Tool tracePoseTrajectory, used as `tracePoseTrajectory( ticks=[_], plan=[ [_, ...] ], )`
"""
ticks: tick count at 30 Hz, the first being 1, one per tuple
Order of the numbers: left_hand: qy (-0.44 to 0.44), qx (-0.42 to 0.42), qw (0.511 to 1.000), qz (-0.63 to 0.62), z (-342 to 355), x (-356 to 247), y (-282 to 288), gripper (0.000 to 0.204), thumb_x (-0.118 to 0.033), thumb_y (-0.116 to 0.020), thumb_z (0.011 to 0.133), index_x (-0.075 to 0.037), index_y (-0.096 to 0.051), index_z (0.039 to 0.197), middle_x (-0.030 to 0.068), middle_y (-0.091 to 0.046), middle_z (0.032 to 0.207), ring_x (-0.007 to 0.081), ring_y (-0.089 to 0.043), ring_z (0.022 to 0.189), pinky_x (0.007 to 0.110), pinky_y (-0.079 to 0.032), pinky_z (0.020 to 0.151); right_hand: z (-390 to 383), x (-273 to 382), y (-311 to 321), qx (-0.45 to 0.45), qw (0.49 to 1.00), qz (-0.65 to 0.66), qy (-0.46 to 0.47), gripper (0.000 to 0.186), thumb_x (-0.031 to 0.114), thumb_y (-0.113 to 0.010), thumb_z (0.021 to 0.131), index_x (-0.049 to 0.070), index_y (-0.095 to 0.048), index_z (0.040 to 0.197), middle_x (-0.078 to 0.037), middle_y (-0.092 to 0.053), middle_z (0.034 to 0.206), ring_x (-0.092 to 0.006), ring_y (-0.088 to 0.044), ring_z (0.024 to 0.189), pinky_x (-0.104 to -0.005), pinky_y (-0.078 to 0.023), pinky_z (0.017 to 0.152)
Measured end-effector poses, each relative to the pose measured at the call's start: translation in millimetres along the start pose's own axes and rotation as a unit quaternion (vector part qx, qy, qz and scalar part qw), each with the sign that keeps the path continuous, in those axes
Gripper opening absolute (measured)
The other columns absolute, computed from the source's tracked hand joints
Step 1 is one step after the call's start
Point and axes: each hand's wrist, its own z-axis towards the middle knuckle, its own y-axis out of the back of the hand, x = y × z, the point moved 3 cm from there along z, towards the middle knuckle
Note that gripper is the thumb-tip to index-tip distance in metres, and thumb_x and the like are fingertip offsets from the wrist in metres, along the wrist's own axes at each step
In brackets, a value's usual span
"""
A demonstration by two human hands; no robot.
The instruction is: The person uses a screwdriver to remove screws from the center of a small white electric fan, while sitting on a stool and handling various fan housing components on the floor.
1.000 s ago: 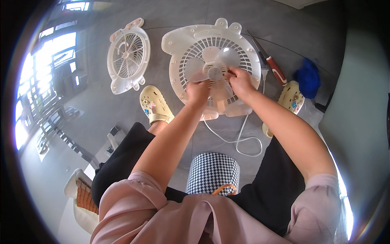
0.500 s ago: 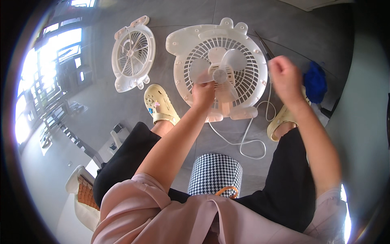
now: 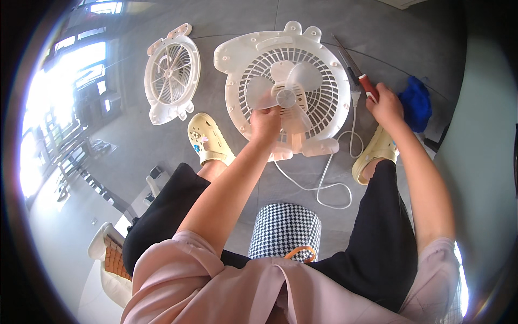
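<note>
A white fan body point(image 3: 233, 89) with a slotted grille lies on the floor in front of me. Translucent fan blades point(image 3: 307, 76) sit around a round hub at its middle. My left hand point(image 3: 265, 123) is closed on the lower left blade beside the hub; the blade partly hides its fingertips. To the right of the fan, my right hand point(image 3: 387, 107) grips the red handle of a screwdriver point(image 3: 368, 85). The long thin shaft points away to the upper left. Another tool with a dark handle point(image 3: 353, 75) lies close alongside it.
A detached front grille point(image 3: 171, 73) lies at the far left. The fan's white cord point(image 3: 334, 186) loops on the floor, its plug near the tools. A blue cloth point(image 3: 415, 105) lies far right. My clogs point(image 3: 208, 137) flank the fan; a houndstooth stool point(image 3: 285, 229) stands between my legs.
My right hand, a blurred closed hand beside the fan before, has moved slightly right and down and now grips the red-handled screwdriver. My left hand stays on the blade.
</note>
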Motion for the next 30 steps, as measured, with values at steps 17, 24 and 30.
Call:
tracePoseTrajectory(
  ticks=[17, 24, 30],
  plan=[
    [-0.023, -0.014, 0.999, 0.034, -11.6, -12.3, -6.7, 0.031, -0.014, -0.053, 0.09, -0.006, -0.055, 0.12, 0.0105, -0.062, 0.11, 0.0194, -0.061, 0.099, 0.033, -0.049, 0.085, -112.5, 34.1, 140.3, 0.117, 0.931, 0.338, 0.078, 0.024, 0.007, -0.065, 0.07, -0.002, -0.061, 0.092, -0.009, -0.062, 0.073, -0.017, -0.058, 0.062, -0.0267, -0.045, 0.059],
    [-0.065, -0.017, 0.998, 0.016, -3.4, -5.5, -8.7, 0.03, -0.012, -0.052, 0.091, -0.004, -0.055, 0.119, 0.0099, -0.063, 0.106, 0.0191, -0.062, 0.096, 0.033, -0.051, 0.081, -113.4, 63.8, 132.3, 0.029, 0.97, 0.171, 0.173, 0.019, 0.012, -0.068, 0.068, 0.002, -0.06, 0.082, -0.013, -0.061, 0.072, -0.0321, -0.059, 0.064, -0.0385, -0.045, 0.056],
    [-0.058, 0.016, 0.998, -0.021, -11.2, -14.1, -12.1, 0.025, -0.008, -0.048, 0.092, -0.003, -0.058, 0.115, 0.0091, -0.065, 0.102, 0.0182, -0.064, 0.092, 0.031, -0.053, 0.079, -111.5, 68.5, 120.3, 0.027, 0.969, 0.158, 0.186, 0.016, 0.012, -0.067, 0.069, 0.003, -0.055, 0.075, -0.013, -0.059, 0.067, -0.0318, -0.058, 0.06, -0.0395, -0.045, 0.055]
  ],
)
